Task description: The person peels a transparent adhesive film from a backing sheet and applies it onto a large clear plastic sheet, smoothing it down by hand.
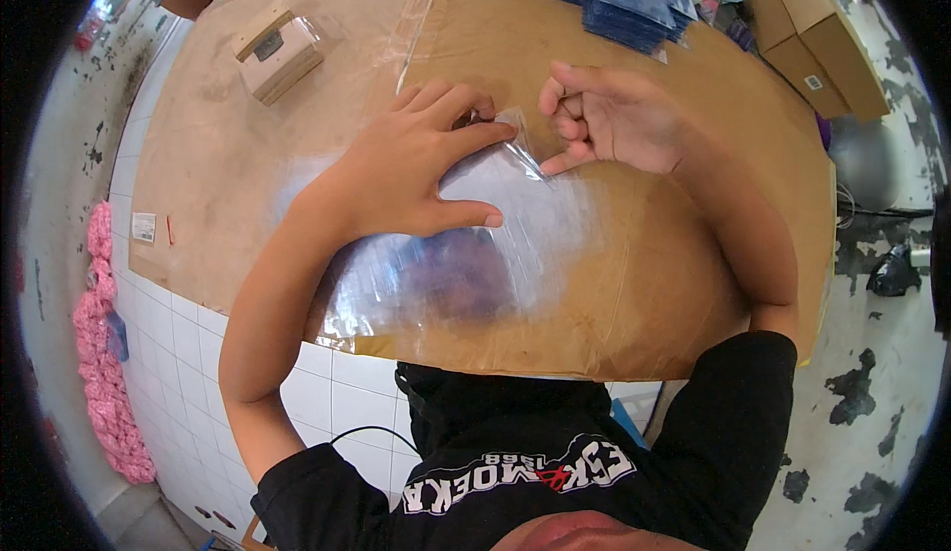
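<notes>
Watching remotely, I read the left hand (421,160), open at eleven o'clock with thumb splayed, as steadying the clear plastic sheets (466,269) at centre, so the right hand (629,123), empty and half-curled toward one o'clock, can work one fingertip at their edge.

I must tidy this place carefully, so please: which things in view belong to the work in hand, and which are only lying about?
Apparently in the work:
clear plastic, at the left hand and right hand
brown tabletop

Apparently just lying about:
wooden block
cardboard boxes
pink bundle
black bag
blue stack (role unclear)
</notes>
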Tool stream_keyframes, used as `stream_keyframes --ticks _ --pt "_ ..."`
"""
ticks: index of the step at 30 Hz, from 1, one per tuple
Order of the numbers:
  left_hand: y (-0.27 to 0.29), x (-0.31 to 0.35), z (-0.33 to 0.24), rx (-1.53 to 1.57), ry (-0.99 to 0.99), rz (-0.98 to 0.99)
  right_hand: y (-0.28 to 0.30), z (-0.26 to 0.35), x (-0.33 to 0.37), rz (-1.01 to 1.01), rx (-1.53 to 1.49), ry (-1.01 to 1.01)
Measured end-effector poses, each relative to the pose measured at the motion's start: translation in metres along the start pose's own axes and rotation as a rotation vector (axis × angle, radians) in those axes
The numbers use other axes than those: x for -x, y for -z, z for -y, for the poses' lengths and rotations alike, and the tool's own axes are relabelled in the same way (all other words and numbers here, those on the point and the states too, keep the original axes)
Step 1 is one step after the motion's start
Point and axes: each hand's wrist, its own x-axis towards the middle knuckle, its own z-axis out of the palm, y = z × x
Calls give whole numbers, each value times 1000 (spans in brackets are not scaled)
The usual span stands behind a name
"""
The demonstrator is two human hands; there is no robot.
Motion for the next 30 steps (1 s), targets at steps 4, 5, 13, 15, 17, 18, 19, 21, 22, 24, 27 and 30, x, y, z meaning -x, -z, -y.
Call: stream_keyframes --ticks 4,5,13,15,17,18,19,21,22,24,27,30 --pt "-3 -2 1 54 -12 -54 -9 -6 0 -39 105 82" --pt "-5 -3 3 81 -22 -75 -12 -6 1 -75 187 92" --pt "-8 -6 6 196 -107 -147 -48 -18 15 -134 1104 387" --pt "-4 -4 5 328 -38 -137 -51 -15 21 -156 1219 433" --pt "-3 -1 4 562 54 -135 -56 -11 28 -191 1159 452" --pt "-5 1 3 729 110 -139 -61 -7 32 -212 1045 445" --pt "-6 3 3 896 167 -143 -63 -4 35 -232 930 437" --pt "2 3 7 1076 169 -20 -62 4 38 -342 814 491" --pt "6 2 9 1165 166 43 -60 9 40 -398 756 519" --pt "7 3 12 1359 154 90 -52 17 40 -449 724 539" --pt "13 4 14 1587 163 74 -44 25 37 -496 678 585" --pt "20 4 12 1430 256 -60 -41 25 35 -524 616 631"
